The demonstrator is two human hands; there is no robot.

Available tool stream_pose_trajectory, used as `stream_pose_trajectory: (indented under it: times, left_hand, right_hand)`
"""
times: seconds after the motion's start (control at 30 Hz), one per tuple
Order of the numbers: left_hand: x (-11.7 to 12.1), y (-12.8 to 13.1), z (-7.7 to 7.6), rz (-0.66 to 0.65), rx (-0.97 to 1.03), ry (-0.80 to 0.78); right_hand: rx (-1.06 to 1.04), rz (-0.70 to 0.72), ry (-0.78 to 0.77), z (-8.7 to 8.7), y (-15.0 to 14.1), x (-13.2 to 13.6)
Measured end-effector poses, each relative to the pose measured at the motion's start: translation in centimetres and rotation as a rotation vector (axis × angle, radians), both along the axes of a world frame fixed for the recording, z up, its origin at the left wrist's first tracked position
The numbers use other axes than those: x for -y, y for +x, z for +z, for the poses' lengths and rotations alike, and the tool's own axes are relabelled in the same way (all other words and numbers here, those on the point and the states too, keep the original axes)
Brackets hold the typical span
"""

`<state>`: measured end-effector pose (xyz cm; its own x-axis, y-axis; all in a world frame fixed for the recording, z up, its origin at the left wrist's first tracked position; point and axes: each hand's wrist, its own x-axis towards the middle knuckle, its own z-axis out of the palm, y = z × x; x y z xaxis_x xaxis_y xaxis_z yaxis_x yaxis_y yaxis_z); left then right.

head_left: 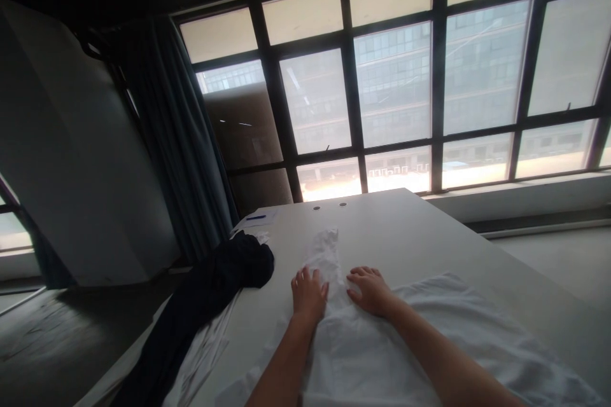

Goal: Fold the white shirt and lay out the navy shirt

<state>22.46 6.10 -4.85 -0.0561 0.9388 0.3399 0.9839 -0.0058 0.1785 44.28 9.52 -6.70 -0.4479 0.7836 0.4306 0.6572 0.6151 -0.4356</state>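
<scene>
Here, a person's left hand [308, 294] and right hand [371, 290] rest palm-down, thumbs apart from fingers, at a rumpled white cloth [356, 346] spread below and between them. Ahead stretches a smooth white counter [386, 235]; left of them, dark cloth [217, 299]. Farther beyond, black-framed windows [394, 86] light a dim room beside a blue curtain [179, 121].

White soft-fabric cloth piece [353, 346], matte, creased, unfolded. Lying flat on the white flat-topped table [386, 229]. Narrow wrinkled section points toward the far end; wide body is nearer, rumpled, fanning out left and right. Folds on the right side run lengthwise. Near edge out of frame.
</scene>
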Motion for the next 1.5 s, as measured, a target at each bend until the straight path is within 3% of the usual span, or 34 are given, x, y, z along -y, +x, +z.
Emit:
stream_pose_trajectory:
  times: [0.2, 0.43, 0.6, 0.73, 0.87, 0.97, 1.13, 1.23, 1.37, 1.5]
  left_hand:
    - [0.7, 1.5, 0.9, -0.141, -0.058, -0.052]
    - [1.1, 2.5, 0.8, -0.363, -0.099, -0.137]
    - [1.3, 2.1, 2.2, -0.247, -0.144, -0.176]
    - [1.5, 1.5, 3.7, -0.13, -0.18, -0.246]
    - [1.9, 1.1, 4.2, -0.1, -0.185, -0.386]
    - [2.2, 1.4, 3.7, -0.106, -0.152, -0.479]
    - [2.0, 2.2, 2.0, 0.013, -0.108, -0.547]
    - [1.5, 1.7, 0.8, 0.054, -0.075, -0.518]
    - [0.8, 0.2, -0.3, 0.065, -0.058, -0.438]
    - [0.2, -0.5, -0.9, 0.082, -0.072, -0.365]
  right_hand:
    - [-0.003, -0.057, -0.005, 0.1, -0.1, -0.5]
    - [0.005, 0.093, 0.003, 1.6, -0.3, 0.1]
    - [0.103, 0.099, -0.054, 1.3, -1.0, 0.8]
    - [0.169, -0.062, -0.123, 0.5, -0.9, 0.0]
    - [0.202, -0.244, -0.178, -0.1, -0.1, -0.9]
    - [0.197, -0.29, -0.159, 0.3, 0.4, -1.0]
    - [0.189, -0.191, -0.083, 1.3, -0.2, 0.1]
    - [0.203, -0.163, -0.079, 0.9, -0.5, 0.6]
    - [0.221, -0.243, -0.109, 0.1, 0.4, -0.2]
    - [0.235, -0.298, -0.114, 0.6, 2.1, -1.5]
